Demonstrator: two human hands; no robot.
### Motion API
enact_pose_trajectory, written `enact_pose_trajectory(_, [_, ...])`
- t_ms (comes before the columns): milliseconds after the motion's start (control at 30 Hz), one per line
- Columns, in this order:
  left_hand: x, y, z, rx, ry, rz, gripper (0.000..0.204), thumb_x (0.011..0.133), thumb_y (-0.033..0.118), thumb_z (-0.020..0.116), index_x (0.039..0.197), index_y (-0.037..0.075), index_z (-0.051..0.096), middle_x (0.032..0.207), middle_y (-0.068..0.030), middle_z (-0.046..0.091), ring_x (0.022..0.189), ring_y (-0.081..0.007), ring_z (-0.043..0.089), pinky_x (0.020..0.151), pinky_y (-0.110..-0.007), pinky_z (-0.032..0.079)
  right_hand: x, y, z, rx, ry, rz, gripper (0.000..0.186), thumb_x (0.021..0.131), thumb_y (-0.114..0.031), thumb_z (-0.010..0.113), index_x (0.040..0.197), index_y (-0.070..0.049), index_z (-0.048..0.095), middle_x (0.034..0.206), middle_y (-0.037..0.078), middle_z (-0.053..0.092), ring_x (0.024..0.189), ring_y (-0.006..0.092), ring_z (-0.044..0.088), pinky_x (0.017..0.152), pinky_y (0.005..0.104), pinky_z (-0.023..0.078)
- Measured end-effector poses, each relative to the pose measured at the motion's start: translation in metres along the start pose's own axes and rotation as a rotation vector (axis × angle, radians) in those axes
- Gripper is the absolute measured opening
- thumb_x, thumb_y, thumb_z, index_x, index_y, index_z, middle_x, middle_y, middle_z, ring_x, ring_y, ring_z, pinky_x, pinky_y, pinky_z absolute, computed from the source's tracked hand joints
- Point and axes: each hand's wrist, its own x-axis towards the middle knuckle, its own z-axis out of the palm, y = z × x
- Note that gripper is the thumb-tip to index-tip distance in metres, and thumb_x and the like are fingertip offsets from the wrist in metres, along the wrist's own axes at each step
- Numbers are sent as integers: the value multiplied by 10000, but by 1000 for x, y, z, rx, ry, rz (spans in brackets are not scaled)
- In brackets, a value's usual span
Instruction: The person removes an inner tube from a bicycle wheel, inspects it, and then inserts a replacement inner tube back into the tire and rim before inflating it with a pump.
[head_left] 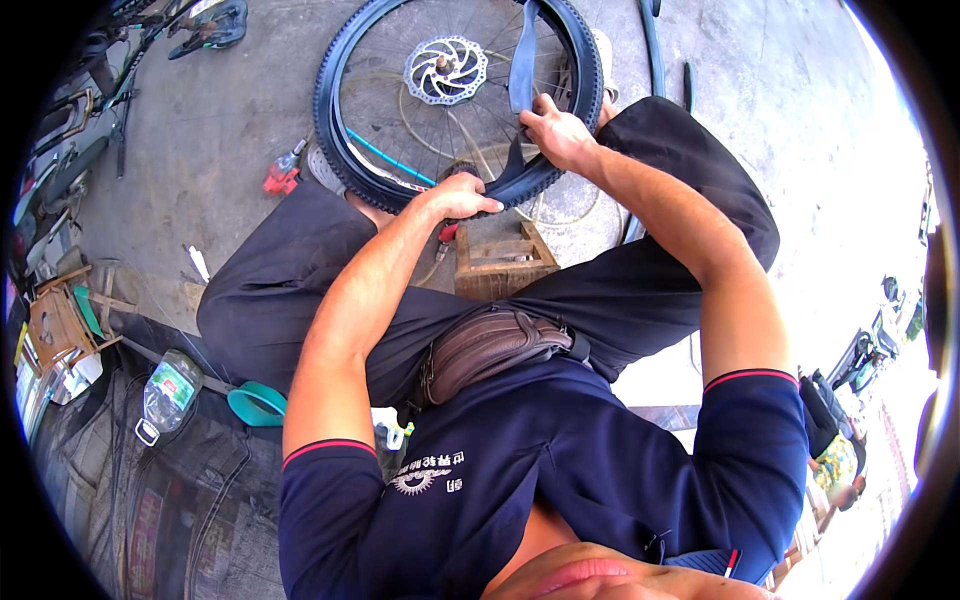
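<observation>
A bicycle wheel with a knobby black tire (pixel 326 100) and a silver disc brake rotor (pixel 445 70) leans between my legs. My left hand (pixel 463 197) is closed over the tire's near edge, with the thumb lying along it. A flat, limp black inner tube (pixel 523 68) hangs loose from the tire on the right side. My right hand (pixel 556 132) pinches this tube inside the tire's ring. Part of the tube runs down from there into the tire near my left hand. The undersides of my left fingers are hidden.
A small wooden box (pixel 507 262) stands just below the wheel. A red tool (pixel 284 172) lies left of it. At the lower left are a plastic bottle (pixel 170 395) and a teal bowl (pixel 257 403). Black tubing (pixel 652 45) lies at the upper right. Bicycle parts (pixel 75 170) crowd the left edge.
</observation>
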Motion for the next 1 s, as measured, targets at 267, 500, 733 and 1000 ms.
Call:
enact_pose_trajectory(267, [4,-1,10,-20,-44,24,579,846,438,783,1145,-48,689,1034,-184,724,964,-264,680,837,-392,514,18,-20,-23,-40,-433,129,418,1010,-472,523,1264,-170,660,1138,186,734,1110,389,685,971,496,532])
enact_pose_trajectory(500, [-6,17,17,-103,-30,66,634,852,463,765,1247,-21,660,1128,-192,719,1049,-264,679,902,-383,510,7,15,-6,-144,-283,25,219,844,-157,631,1022,-122,752,1089,146,672,1089,341,684,905,452,558])
enact_pose_trajectory(733, [19,25,25,-17,-49,99,725,841,550,756,1340,36,644,1219,-184,705,1148,-307,657,979,-398,492,14,8,-16,-292,-445,11,224,797,-103,615,962,-114,766,945,141,762,954,357,732,820,461,585])
enact_pose_trajectory(1000, [55,64,21,86,-21,71,702,801,528,810,1275,23,696,1250,-199,708,1180,-299,663,1001,-388,501,21,-7,-24,-445,-650,132,330,918,-229,543,1096,-84,780,1111,152,764,1100,318,721,902,453,574])
